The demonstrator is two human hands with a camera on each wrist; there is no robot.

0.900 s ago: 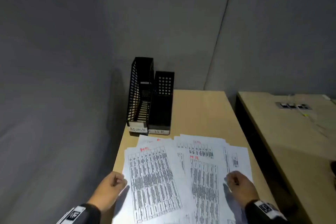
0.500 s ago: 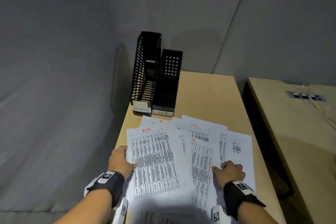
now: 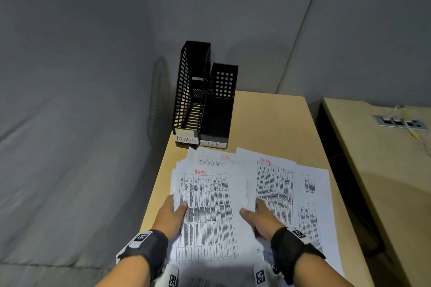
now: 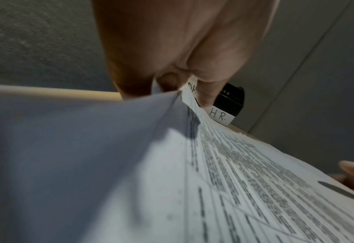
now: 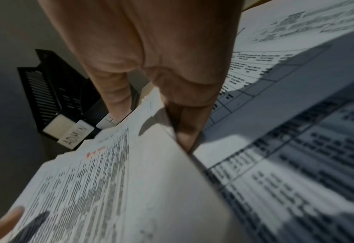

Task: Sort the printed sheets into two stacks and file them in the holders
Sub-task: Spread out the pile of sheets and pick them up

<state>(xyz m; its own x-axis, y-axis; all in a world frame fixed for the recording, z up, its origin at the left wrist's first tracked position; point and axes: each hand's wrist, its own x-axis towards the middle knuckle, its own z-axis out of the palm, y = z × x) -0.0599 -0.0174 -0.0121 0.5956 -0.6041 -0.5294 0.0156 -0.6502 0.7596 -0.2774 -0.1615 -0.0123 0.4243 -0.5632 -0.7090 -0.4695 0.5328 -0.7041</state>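
Both hands hold a gathered stack of printed sheets (image 3: 207,212), its top sheet marked "HR" in red, at the near left of the wooden table (image 3: 268,123). My left hand (image 3: 178,205) pinches the stack's left edge, thumb on top. My right hand (image 3: 250,211) pinches its right edge, thumb on top and fingers (image 5: 186,131) underneath. More printed sheets (image 3: 293,193) lie spread to the right. Two black holders stand at the far left: the slotted ADMIN holder (image 3: 190,91) and the lower HR holder (image 3: 221,109). The HR label (image 4: 219,115) and ADMIN label (image 5: 74,134) show in the wrist views.
A second wooden table (image 3: 384,170) stands to the right across a dark gap, with a socket strip (image 3: 401,122) and cables on it. Grey padded walls close in behind and on the left. Bare tabletop lies right of the holders.
Both hands moved inward from the outer edges of the spread sheets. The left-hand sheets are now gathered into one stack pinched between the two hands.
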